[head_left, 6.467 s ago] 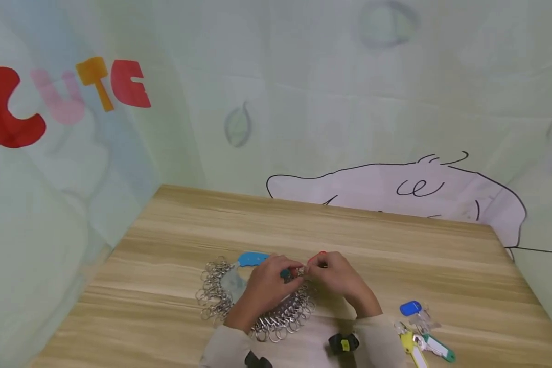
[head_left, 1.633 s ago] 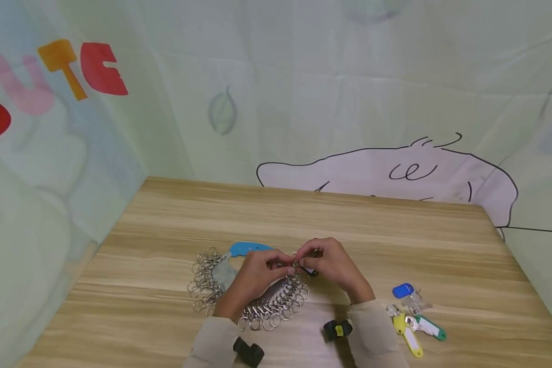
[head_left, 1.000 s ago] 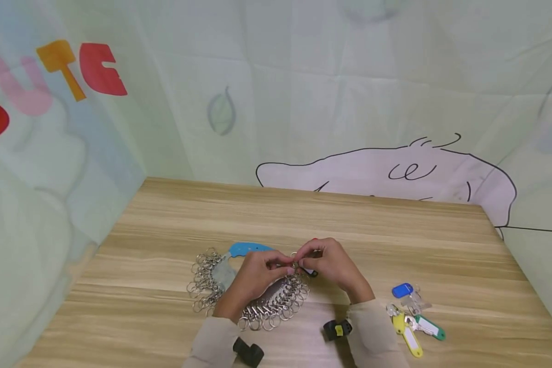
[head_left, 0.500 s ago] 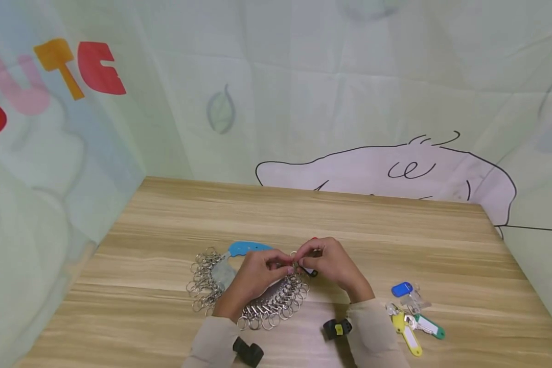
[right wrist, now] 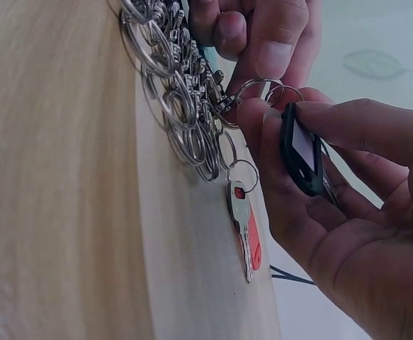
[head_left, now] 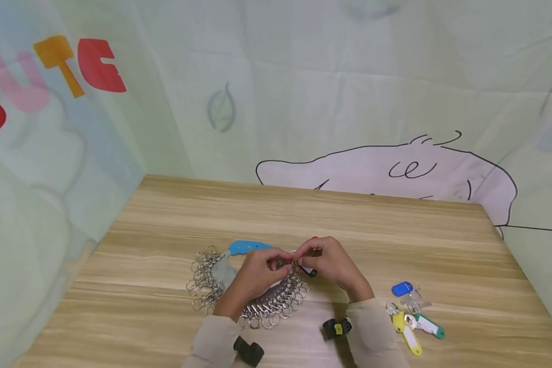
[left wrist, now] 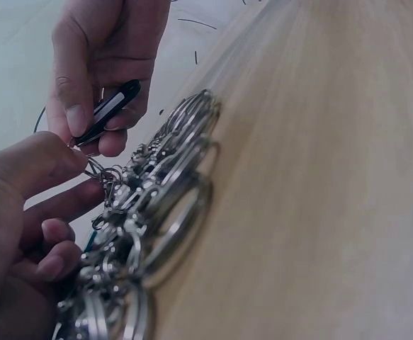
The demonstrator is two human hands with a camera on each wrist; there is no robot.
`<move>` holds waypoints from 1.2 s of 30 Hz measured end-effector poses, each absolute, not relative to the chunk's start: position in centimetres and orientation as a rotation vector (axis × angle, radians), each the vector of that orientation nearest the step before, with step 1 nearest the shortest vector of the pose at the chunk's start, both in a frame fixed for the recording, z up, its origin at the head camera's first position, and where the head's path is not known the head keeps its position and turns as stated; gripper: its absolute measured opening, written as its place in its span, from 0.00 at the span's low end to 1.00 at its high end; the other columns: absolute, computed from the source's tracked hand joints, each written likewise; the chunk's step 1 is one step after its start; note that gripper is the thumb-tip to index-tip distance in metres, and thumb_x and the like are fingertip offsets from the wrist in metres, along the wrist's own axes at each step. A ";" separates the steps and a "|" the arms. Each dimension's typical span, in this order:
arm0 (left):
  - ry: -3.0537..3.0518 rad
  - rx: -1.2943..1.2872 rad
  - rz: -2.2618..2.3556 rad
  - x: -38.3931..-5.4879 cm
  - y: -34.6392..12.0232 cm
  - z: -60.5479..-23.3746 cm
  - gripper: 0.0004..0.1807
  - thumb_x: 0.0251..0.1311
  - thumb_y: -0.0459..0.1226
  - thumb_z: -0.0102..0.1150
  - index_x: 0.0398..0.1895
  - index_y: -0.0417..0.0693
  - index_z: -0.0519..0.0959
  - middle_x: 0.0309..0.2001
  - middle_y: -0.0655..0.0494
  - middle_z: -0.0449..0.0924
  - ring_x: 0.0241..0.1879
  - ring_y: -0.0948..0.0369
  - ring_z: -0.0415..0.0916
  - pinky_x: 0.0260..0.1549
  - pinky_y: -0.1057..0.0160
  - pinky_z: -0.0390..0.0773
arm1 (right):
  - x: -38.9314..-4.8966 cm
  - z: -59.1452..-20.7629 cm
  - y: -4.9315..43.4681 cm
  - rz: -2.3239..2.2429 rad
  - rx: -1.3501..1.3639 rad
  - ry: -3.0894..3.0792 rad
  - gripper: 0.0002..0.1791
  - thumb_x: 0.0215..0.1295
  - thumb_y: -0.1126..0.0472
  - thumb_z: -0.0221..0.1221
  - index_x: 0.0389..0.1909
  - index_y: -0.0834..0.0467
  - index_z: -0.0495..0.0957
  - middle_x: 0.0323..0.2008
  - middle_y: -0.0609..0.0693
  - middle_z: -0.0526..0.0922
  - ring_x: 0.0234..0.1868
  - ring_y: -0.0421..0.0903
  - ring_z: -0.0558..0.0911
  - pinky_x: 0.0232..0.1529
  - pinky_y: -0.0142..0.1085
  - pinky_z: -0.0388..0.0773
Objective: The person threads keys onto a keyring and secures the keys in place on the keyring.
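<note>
In the right wrist view my right hand (right wrist: 362, 149) pinches a black key tag (right wrist: 302, 149) with a pale label, its small split ring (right wrist: 284, 91) against a larger ring. My left hand (left wrist: 22, 205) pinches the larger ring (left wrist: 94, 168) between thumb and forefinger. That ring belongs to a dense row of metal key rings (left wrist: 171, 205) along the curved edge of a grey plate (head_left: 222, 273) with a blue part (head_left: 248, 247). From a nearby ring hangs a silver key (right wrist: 241, 212) with a red tag (right wrist: 254, 241). The left forearm and hand hide part of the plate.
To the right on the wooden table (head_left: 202, 204) lie a blue tag (head_left: 401, 289), a clear tag (head_left: 414, 301), a yellow tag (head_left: 407, 332) and a green tag (head_left: 430, 326), with keys among them. A patterned cloth (head_left: 303, 102) stands behind the table.
Since the earliest frame, the red tag has left the right fingertips and shows behind that hand, which now holds the black tag. Over the last second both hands stay nearly still.
</note>
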State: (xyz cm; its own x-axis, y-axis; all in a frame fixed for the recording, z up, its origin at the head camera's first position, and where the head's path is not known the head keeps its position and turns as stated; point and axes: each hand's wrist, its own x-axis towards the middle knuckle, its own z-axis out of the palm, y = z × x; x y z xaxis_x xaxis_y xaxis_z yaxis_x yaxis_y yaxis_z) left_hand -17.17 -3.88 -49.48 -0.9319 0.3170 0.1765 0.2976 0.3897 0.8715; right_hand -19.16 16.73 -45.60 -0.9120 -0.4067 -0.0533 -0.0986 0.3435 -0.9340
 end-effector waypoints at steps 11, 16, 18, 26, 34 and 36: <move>2.648 0.587 1.608 -17.2 -3.8 -49.4 0.10 0.56 0.31 0.69 0.41 0.51 0.88 0.27 0.69 0.78 0.23 0.66 0.68 0.22 0.65 0.71 | -19.1 -45.3 16.3 -1.556 -0.633 2.424 0.07 0.59 0.75 0.67 0.33 0.60 0.88 0.35 0.52 0.86 0.39 0.48 0.82 0.39 0.37 0.80; 2.654 0.581 1.606 -17.2 -3.9 -49.3 0.10 0.58 0.32 0.69 0.42 0.53 0.88 0.24 0.69 0.76 0.22 0.66 0.67 0.22 0.65 0.69 | -19.3 -45.1 16.3 -1.528 -0.616 2.450 0.08 0.60 0.74 0.66 0.32 0.59 0.88 0.34 0.51 0.86 0.38 0.46 0.83 0.40 0.37 0.80; 2.650 0.579 1.607 -17.2 -3.9 -49.3 0.10 0.59 0.34 0.69 0.43 0.53 0.88 0.23 0.68 0.75 0.21 0.66 0.66 0.21 0.65 0.68 | -19.3 -45.0 16.3 -1.535 -0.574 2.444 0.08 0.60 0.75 0.66 0.32 0.59 0.88 0.34 0.49 0.87 0.38 0.45 0.84 0.39 0.37 0.80; 2.659 0.550 1.587 -17.3 -3.7 -49.2 0.17 0.55 0.40 0.76 0.49 0.55 0.86 0.21 0.63 0.70 0.22 0.65 0.65 0.21 0.65 0.67 | -19.2 -45.0 16.5 -1.592 -0.470 2.375 0.07 0.63 0.74 0.63 0.34 0.60 0.87 0.35 0.49 0.86 0.35 0.48 0.84 0.35 0.39 0.80; 2.667 0.514 1.588 -17.3 -3.5 -49.3 0.13 0.56 0.40 0.75 0.45 0.54 0.87 0.22 0.65 0.72 0.22 0.66 0.65 0.22 0.66 0.66 | -19.1 -45.2 16.7 -1.608 -0.413 2.356 0.08 0.63 0.74 0.62 0.35 0.59 0.86 0.35 0.50 0.85 0.34 0.49 0.84 0.34 0.38 0.79; 2.665 0.494 1.592 -17.2 -3.5 -49.3 0.12 0.57 0.40 0.74 0.45 0.54 0.87 0.24 0.65 0.75 0.23 0.65 0.65 0.22 0.65 0.66 | -19.1 -45.3 16.8 -1.588 -0.423 2.380 0.08 0.62 0.74 0.63 0.35 0.59 0.86 0.36 0.50 0.85 0.34 0.48 0.83 0.35 0.39 0.79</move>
